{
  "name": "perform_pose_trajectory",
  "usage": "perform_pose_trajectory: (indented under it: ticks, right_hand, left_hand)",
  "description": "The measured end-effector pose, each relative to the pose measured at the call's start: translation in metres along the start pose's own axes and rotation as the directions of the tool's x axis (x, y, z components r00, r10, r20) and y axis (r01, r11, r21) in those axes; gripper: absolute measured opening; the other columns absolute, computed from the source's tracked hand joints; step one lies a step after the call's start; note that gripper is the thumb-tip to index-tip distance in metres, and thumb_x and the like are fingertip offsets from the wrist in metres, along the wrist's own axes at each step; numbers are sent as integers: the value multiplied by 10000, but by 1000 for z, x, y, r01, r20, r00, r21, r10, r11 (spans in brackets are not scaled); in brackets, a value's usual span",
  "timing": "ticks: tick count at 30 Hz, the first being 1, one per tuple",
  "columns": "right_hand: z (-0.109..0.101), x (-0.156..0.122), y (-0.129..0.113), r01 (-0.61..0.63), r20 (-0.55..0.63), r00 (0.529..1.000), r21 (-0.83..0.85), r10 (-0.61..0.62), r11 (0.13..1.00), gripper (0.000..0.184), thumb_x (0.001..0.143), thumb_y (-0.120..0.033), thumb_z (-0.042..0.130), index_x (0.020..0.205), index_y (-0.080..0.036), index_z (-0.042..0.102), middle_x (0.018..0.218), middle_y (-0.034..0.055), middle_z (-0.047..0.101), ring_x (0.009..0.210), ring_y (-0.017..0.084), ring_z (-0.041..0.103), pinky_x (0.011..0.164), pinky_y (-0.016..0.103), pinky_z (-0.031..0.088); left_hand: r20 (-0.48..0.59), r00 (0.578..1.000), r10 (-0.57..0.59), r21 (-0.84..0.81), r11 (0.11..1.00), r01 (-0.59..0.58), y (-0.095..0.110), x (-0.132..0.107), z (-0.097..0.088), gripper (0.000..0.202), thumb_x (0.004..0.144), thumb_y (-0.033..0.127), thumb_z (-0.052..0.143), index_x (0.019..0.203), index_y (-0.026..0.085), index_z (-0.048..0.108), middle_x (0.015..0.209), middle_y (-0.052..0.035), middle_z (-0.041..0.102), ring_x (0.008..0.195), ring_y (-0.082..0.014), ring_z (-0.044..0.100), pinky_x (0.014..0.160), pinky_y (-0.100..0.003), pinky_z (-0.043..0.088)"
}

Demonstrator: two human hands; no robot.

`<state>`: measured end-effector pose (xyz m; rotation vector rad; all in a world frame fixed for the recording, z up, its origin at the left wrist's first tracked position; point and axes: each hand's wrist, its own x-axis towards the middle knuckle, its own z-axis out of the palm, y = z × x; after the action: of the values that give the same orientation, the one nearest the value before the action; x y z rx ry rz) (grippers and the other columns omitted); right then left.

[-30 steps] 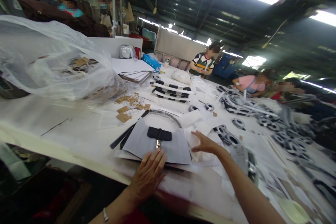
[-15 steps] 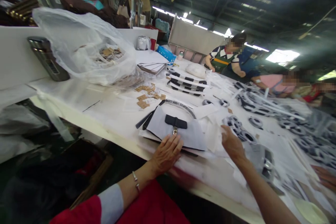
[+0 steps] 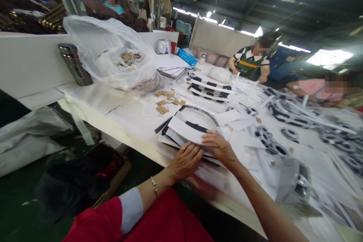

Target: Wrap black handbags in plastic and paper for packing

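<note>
A black handbag (image 3: 163, 130) lies on the table in front of me, its curved, film-wrapped handle (image 3: 202, 110) pointing away. Over its front is a white sheet (image 3: 185, 130), which hides the buckle and most of the dark flap strap (image 3: 195, 125). My right hand (image 3: 219, 148) grips the right end of this sheet, fingers on top. Against the lower edge of the bag lies my left hand (image 3: 185, 162), its fingers flat and close together, touching the sheet's edge. The two hands nearly meet.
Brown tags (image 3: 163, 106) lie beyond the bag, near a large plastic bag (image 3: 107, 56) and a flask (image 3: 75, 64). A tape dispenser (image 3: 297, 181) stands at right, near wrapped rings (image 3: 269, 141). Checkered handles (image 3: 210, 90) lie farther back. Co-workers are across the table.
My right hand has come left from the loose sheets to the bag, bringing a white sheet over its flap and buckle. My left hand stays at the bag's lower edge. The view has shifted slightly.
</note>
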<state>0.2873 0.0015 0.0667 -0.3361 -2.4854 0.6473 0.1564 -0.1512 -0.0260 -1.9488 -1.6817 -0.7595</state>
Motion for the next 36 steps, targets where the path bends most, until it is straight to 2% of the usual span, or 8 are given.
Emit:
perform_pose_trajectory:
  ticks: [5,10,15,19,23,31,34,36]
  right_hand:
    - [-9,-13,15,-67,179,981,-8,68,998,177,893,-213,549,921,-267,715,1113,52,744,1201,267,613,1146,632,266]
    - [-21,-15,14,-188,236,957,62,169,980,98,871,-291,610,854,-256,700,1133,67,739,1222,278,599,1170,607,241]
    - [-25,-2,-10,-120,362,915,-180,179,976,89,847,-321,632,890,-271,691,1155,38,721,1223,301,590,1139,675,225]
    - [-12,5,-19,-42,293,948,-271,124,962,237,857,-257,612,1090,-249,653,1095,58,723,1065,254,662,1129,614,323]
    - [12,-2,-8,23,227,973,-207,26,978,426,894,-120,459,1274,-238,609,1355,103,607,1228,232,589,1041,455,502]
    - [21,-12,2,34,209,978,-157,0,987,372,961,-175,446,1276,-244,631,1327,90,644,1246,234,589,1064,484,487]
    - [22,-12,0,46,194,981,-173,-11,984,375,955,-165,439,1266,-232,637,1317,96,649,1243,241,590,1070,491,480]
    - [23,-11,-1,60,198,980,-179,-23,982,409,937,-131,430,1287,-226,620,1323,93,646,1244,236,588,1077,482,474]
  left_hand:
    - [46,999,11,-11,1000,-10,-1,0,-3,441,998,318,462,1414,171,465,1372,-101,579,1249,-220,521,1131,-402,319]
    - [53,998,19,-30,999,-17,-2,-2,-3,445,1002,313,459,1421,163,458,1365,-99,583,1238,-219,521,1131,-406,317]
    - [57,998,24,-44,999,-22,-3,-4,-2,446,1003,251,442,1441,171,431,1336,-95,596,1233,-199,521,1119,-382,339]
    - [50,999,15,-62,998,-12,-3,-3,-2,449,1003,252,436,1442,156,428,1299,-114,612,1217,-210,536,1110,-396,356]
    - [7,1000,15,-142,990,-14,-4,-2,-7,410,1002,240,439,1395,131,477,1248,-111,645,1196,-198,554,1117,-386,360]
    - [-26,995,94,-192,977,-97,-11,0,-48,333,987,136,392,1249,170,594,1207,-73,684,1243,-186,540,1129,-369,367]
    - [-12,997,75,-96,992,-76,-18,15,-61,372,991,165,414,1346,161,524,1353,-81,612,1374,-214,435,1168,-405,323]
    - [39,999,31,-16,999,-30,-25,25,-60,428,993,170,412,1417,128,449,1463,-105,516,1443,-250,343,1187,-448,292]
